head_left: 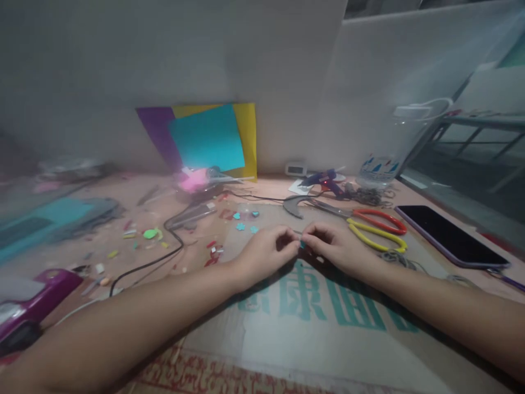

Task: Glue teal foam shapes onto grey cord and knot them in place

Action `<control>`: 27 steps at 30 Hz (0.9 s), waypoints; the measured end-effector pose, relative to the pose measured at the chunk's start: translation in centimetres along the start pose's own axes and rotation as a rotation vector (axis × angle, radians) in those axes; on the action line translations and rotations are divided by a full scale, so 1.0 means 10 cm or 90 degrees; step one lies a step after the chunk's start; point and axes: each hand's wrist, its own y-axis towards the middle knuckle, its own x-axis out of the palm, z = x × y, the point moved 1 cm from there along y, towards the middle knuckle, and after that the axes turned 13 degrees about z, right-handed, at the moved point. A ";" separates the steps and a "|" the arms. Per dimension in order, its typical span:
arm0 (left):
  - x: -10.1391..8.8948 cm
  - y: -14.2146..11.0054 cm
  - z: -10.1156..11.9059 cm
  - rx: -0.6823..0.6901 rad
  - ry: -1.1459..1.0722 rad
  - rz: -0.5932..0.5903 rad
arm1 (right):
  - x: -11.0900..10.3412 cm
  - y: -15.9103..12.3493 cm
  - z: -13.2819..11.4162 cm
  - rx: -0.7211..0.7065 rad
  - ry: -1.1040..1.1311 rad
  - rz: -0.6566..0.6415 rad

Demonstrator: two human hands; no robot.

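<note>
left hand [273, 250], right hand [334, 246] pinch small teal piece [302, 244]; direction, long axis unclear

I see a yellow and red pair of scissors [375, 225], a blue sheet [209, 138], and maybe a purple sheet [158, 128].

Two hands [274, 250] have one blue piece [302, 244] at their fingertips; four small blue cutouts [240, 226] lie loose. There are also one phone [453, 234], one pair of scissors [379, 214], one glue gun [322, 178], one clear container [379, 169], one blue sheet [209, 137] and one purple sheet [158, 128].
</note>
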 end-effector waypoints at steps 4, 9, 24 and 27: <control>-0.18 0.13 0.04 0.022 0.061 0.054 | 0.02 0.01 0.08 0.014 0.042 0.016; -0.64 0.48 -0.23 0.069 0.300 0.085 | 0.04 0.04 0.11 0.004 0.047 0.000; -0.76 0.61 -0.67 0.122 0.395 0.021 | 0.04 0.04 0.07 -0.015 -0.022 -0.008; -0.75 0.61 -0.66 0.105 0.360 0.024 | 0.04 0.03 0.04 -0.021 -0.044 -0.008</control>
